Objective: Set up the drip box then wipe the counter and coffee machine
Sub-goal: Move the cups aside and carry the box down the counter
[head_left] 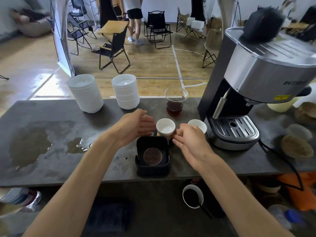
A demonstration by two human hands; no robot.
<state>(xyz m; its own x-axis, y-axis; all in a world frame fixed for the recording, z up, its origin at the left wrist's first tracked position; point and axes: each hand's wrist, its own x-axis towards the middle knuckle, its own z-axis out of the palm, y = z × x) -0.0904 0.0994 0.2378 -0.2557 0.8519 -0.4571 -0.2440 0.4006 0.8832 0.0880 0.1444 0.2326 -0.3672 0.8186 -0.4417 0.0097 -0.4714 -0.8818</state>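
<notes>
Grey counter [51, 168] in the foreground, wet in patches at left, with a wood-floored room of folding chairs [112, 48] behind it. Drip box [152, 155], black and square with a round patterned metal grate in its floor, stands near the counter's front edge, between the two forearms. Left hand [135, 128] hovers just behind the box, fingers loosely curved and spread toward a white cup [165, 127]; whether they touch it cannot be told. Right hand [189, 138] rests at the cup's right side, fingertips against or just beside its wall, holding nothing firmly that can be seen. Second cup [198, 124] sits just behind the right hand. Coffee machine [256, 86], steel and black, stands at right. Glass server [175, 103] with dark liquid lies beyond the cups; two bowl stacks [125, 91] stand farther left.
</notes>
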